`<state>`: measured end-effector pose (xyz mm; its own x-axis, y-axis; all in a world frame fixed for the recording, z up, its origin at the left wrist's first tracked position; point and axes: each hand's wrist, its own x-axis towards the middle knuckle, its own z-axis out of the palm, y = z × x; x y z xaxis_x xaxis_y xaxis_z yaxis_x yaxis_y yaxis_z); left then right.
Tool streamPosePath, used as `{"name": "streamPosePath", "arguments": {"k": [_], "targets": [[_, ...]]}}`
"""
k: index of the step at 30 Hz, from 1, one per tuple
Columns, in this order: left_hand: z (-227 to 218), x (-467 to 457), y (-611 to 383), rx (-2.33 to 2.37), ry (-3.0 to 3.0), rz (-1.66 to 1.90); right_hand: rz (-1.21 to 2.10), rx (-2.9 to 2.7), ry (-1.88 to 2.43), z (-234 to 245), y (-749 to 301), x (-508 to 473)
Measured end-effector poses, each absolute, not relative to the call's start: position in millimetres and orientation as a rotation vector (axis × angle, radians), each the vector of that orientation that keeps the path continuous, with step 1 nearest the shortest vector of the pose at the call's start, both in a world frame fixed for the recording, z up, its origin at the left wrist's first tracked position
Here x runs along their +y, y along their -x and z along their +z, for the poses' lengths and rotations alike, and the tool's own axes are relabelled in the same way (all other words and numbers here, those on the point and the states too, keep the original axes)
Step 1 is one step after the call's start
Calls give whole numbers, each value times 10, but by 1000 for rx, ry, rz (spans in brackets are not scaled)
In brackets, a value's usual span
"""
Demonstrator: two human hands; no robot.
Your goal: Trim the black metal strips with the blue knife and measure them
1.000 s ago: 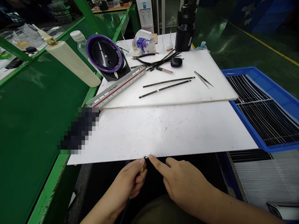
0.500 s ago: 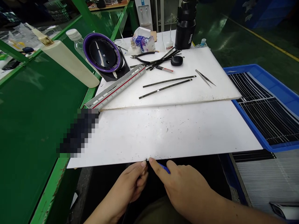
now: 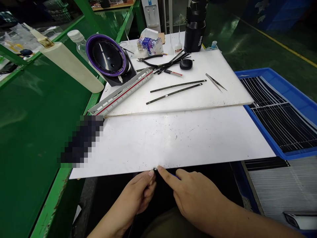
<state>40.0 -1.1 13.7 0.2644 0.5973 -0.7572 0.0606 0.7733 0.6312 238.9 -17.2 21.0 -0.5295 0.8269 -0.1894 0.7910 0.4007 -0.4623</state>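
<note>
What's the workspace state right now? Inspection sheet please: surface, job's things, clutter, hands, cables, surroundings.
Surface: white board, marked; a second white board overlaps its far part.
Job's things: small dark piece pinched at the near edge; blue tool mostly hidden under the right hand.
Clutter: two black strips, tweezers, scale ruler, pliers, black bottle.
Hands: left hand and right hand meet fingertip to fingertip.
Cables: nothing seen.
Surroundings: blue tray of dark strips, green bench.

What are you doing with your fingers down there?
Both hands meet at the near edge of the big white board. The left hand and right hand pinch a tiny dark part between their fingertips. Farther back lie two thin black strips, tweezers and a ruler, untouched.
</note>
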Motion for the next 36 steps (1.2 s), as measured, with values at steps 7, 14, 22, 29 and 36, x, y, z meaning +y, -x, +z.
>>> {"name": "streamPosePath", "arguments": {"k": [7,14,22,29,36], "targets": [[124,2,-389,1265,-623,375,603,-2673,1508,189,-2351,-221],[181,-24,-343,1252,-578,353,549,-2660,1566,181,-2366,-269],[321,-51,-312,1284,-675,388,845,-2460,1595,276,-2481,-214],[171,0,-311,1274,-516,354,848,-2500,1490,317,-2348,-158],[164,39,-294,1291,-547,324,811,-2534,1458,280,-2340,-120]]}}
